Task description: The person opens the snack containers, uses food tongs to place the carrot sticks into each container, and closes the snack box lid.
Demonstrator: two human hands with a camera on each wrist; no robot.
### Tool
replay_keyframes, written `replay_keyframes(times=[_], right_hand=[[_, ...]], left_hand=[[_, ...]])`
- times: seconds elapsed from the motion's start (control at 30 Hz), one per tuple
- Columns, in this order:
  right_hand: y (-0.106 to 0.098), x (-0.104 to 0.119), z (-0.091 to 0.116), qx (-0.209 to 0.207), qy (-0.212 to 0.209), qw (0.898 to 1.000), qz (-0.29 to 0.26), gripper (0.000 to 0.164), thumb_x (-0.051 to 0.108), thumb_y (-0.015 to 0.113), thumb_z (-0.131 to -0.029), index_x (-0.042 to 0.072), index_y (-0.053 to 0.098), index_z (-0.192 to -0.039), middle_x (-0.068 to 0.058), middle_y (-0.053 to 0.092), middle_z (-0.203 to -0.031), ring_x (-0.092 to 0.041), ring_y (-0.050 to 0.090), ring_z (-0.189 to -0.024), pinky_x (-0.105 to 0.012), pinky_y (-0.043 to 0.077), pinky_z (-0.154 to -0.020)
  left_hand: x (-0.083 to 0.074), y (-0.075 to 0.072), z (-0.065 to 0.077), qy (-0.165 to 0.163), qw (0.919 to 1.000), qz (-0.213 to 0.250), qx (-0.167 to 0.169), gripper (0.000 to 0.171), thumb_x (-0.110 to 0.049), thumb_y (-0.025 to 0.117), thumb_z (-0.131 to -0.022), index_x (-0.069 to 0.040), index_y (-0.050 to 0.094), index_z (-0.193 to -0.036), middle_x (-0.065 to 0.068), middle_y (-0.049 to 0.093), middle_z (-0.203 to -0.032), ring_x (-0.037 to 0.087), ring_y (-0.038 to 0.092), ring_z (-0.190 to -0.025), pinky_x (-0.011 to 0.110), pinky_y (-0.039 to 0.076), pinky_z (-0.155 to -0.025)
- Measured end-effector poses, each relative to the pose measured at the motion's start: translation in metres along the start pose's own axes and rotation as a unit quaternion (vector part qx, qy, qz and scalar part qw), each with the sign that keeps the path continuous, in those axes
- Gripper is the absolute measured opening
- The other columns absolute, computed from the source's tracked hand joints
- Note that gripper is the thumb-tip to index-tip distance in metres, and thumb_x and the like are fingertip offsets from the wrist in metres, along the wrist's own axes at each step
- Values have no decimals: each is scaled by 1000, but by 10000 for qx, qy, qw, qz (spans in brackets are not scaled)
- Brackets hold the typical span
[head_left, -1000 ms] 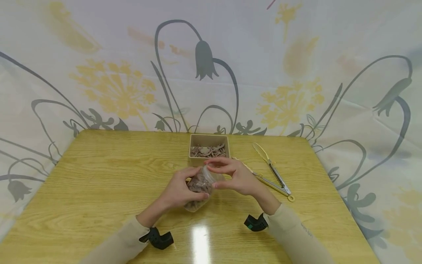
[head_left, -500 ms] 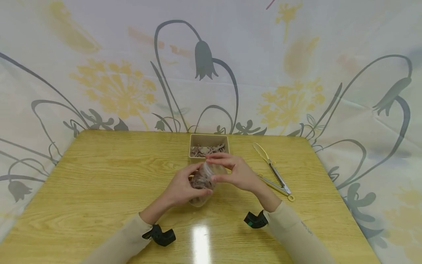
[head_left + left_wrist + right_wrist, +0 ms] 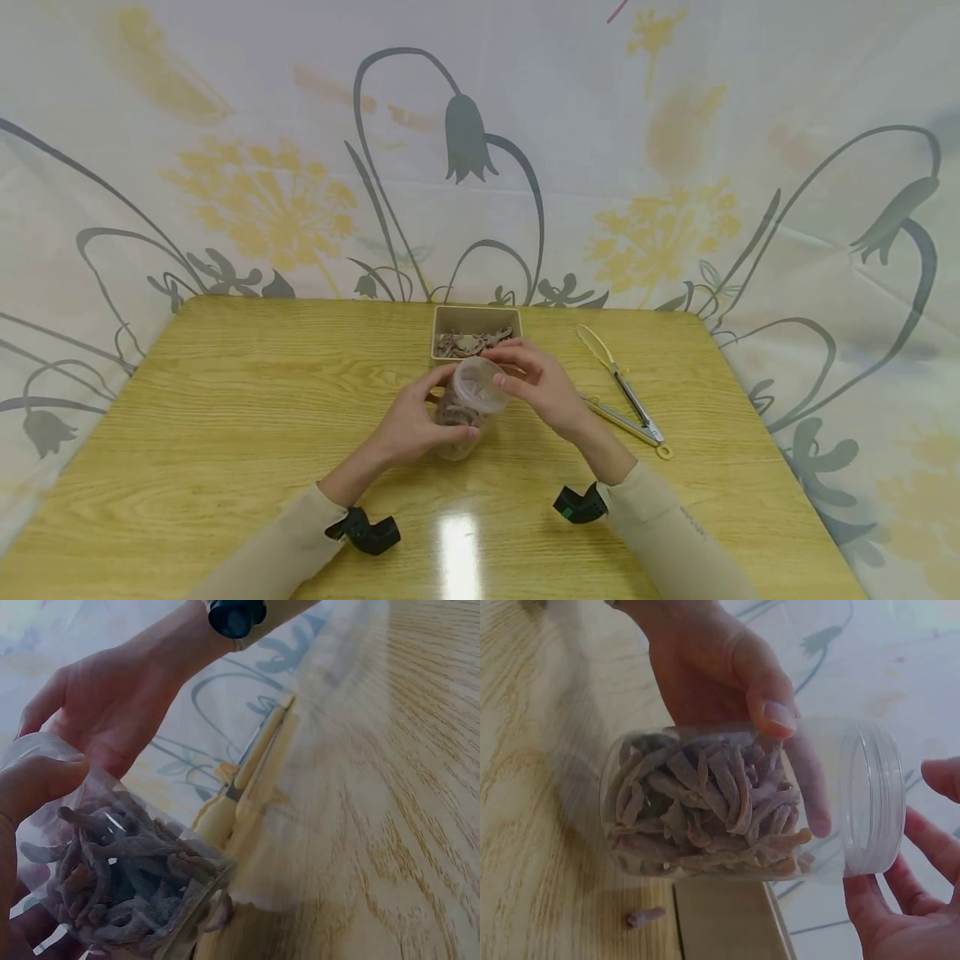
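A clear plastic jar [image 3: 457, 421] holding brownish-grey dried strips is tilted above the table. My left hand [image 3: 408, 429] grips its side, thumb across the near face. In the right wrist view the jar [image 3: 705, 810] lies sideways, its wide clear ringed end [image 3: 874, 796] toward my right hand [image 3: 911, 915]. Fingers of that hand touch the ringed end from below while the thumb stands apart from it. I cannot tell whether a clear lid sits on that end. From the left wrist, the strips [image 3: 127, 862] show packed toward the jar's base.
A beige box [image 3: 476, 319] with more strips stands just behind the jar. Yellow-tipped metal tongs [image 3: 633, 400] lie spread on the right. One loose strip [image 3: 646, 917] rests on the wooden table [image 3: 300, 375]. A flower-print cloth [image 3: 300, 167] hangs behind.
The jar has tipped so its wide end faces more toward the head camera. My right fingers have shifted around that end, with the thumb coming nearer the middle. The left grip stays.
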State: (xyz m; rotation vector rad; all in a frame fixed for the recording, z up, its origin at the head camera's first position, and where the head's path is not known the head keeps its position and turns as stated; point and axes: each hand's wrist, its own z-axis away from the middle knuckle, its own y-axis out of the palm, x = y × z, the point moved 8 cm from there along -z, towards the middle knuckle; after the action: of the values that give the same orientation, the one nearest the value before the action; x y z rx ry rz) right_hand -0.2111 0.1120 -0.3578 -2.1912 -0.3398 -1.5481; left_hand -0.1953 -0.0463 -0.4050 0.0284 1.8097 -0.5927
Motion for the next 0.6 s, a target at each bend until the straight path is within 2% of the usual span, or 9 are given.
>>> replay_keyframes(times=[0.13, 0.4, 0.47, 0.6], right_hand=[[-1, -5, 1, -85, 83, 9999, 67, 34, 7, 62, -96, -9, 61, -126, -20, 53, -129, -34, 49, -122, -49, 41, -106], [-2, -17, 8, -192, 185, 9995, 147, 30, -3, 59, -96, -8, 62, -126, -21, 58, -127, -30, 52, -121, -36, 45, -102], [-4, -20, 11, -199, 163, 9996, 75, 31, -3, 59, -96, -8, 61, -126, -22, 58, -128, -27, 53, -121, -35, 46, -101], [-9, -25, 17, -216, 161, 9996, -128, 33, -2, 58, -97, -10, 59, -129, -26, 57, -128, -23, 56, -119, -37, 48, -100]], left_hand=[[6, 1, -1, -38, 9999, 123, 49, 80, -21, 89, -76, -9, 49, -144, 8, 60, -128, 27, 56, -113, 47, 46, -95], [21, 4, -3, -142, 9985, 523, -12, 84, -11, 91, -72, -7, 47, -144, 11, 58, -132, 33, 55, -121, 53, 42, -103], [23, 4, -4, -121, 9989, 453, -72, 85, -12, 91, -71, -8, 47, -144, 11, 58, -134, 33, 55, -122, 54, 42, -103], [23, 2, -7, 52, 9997, -20, -219, 90, -18, 93, -68, -10, 47, -145, 8, 58, -136, 30, 53, -125, 53, 41, -104]])
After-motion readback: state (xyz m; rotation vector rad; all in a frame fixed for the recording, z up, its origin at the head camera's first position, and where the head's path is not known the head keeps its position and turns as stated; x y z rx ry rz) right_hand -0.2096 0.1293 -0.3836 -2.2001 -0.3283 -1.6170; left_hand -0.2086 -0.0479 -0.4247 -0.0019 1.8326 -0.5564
